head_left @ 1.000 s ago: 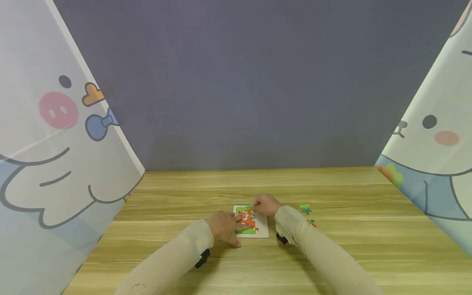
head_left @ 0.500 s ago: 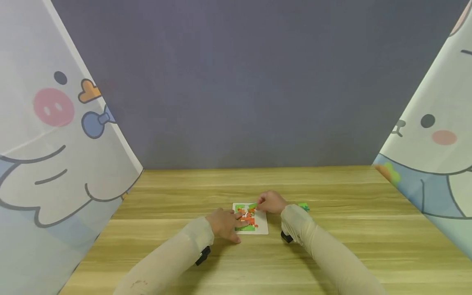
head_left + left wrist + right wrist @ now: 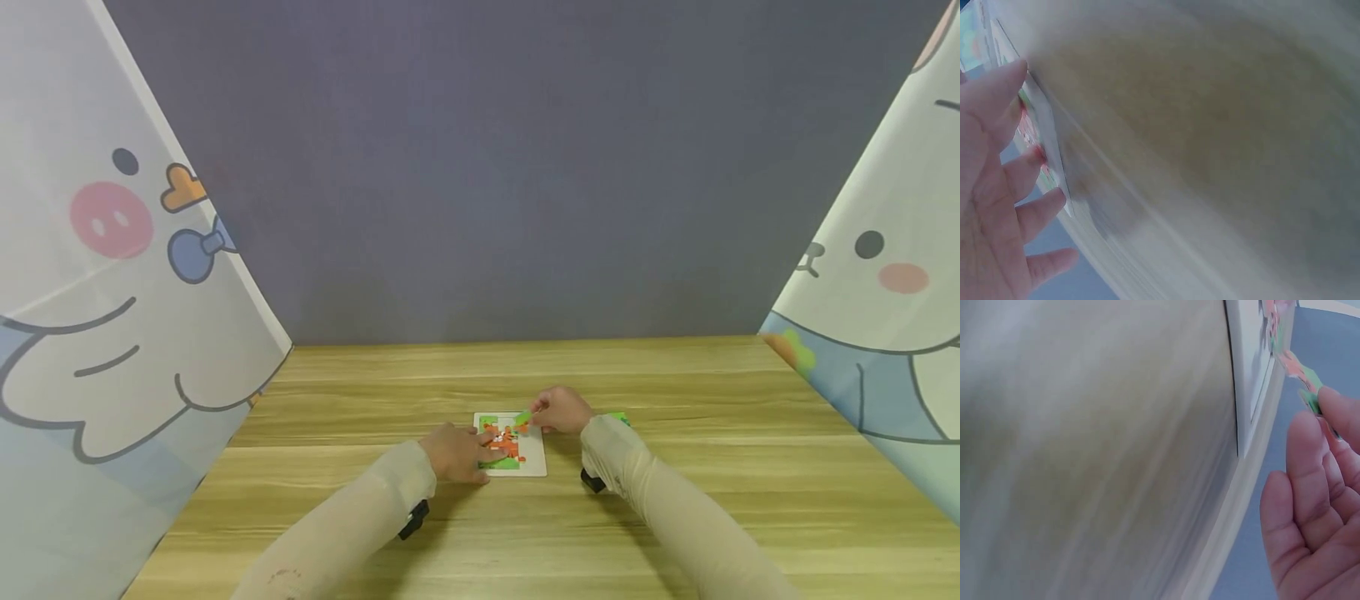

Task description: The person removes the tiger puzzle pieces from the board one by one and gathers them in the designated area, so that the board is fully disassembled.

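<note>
A white-bordered jigsaw puzzle board (image 3: 534, 460) lies on the table, partly filled with orange and green pieces. My left hand (image 3: 452, 454) rests at its left side, fingers spread across the assembled picture; in the left wrist view the fingers (image 3: 1019, 172) look straight or slightly bent. Over the board's top right, my right hand (image 3: 562, 410) pinches a green and orange puzzle piece (image 3: 522, 417) between thumb and fingertips. The right wrist view shows that piece (image 3: 1300, 372) tilted, its far end close to the other pieces. Whether several pieces are joined there, I cannot tell.
A green loose puzzle piece (image 3: 622, 418) lies on the wooden table (image 3: 360, 400) right of the board, partly hidden by the right sleeve (image 3: 611, 450). A grey wall (image 3: 480, 183) stands behind, with cartoon-printed panels (image 3: 885, 350) at both sides.
My right hand has drawn back to the right, and the green and orange piece in its fingers now tilts up. The left hand stays in place. The right sleeve covers more of the loose pieces.
</note>
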The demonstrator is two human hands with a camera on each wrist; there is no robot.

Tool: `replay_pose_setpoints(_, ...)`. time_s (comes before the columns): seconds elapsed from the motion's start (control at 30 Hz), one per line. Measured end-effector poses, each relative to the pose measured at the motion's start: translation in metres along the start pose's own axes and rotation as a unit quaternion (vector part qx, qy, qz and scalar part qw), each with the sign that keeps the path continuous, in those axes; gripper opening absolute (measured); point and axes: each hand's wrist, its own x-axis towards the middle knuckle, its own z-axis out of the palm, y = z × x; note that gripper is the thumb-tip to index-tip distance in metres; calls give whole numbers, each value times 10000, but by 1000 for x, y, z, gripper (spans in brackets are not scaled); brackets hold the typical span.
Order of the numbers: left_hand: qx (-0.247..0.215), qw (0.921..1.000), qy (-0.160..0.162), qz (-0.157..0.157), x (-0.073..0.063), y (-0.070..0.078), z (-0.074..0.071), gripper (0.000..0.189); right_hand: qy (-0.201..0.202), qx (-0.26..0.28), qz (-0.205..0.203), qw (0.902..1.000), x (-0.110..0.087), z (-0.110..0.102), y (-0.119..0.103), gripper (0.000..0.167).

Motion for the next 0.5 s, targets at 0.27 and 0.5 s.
replay_pose_setpoints(0.27, -416, 9986, 210, 237, 2, -3, -4, 59, 59, 26, -204, 9998, -7, -12, 1, 8)
replay_pose_setpoints(0.5, -634, 9973, 375, 57, 4, -3, -3, 62, 62, 250, 13, 9997, -10, -20, 13, 10)
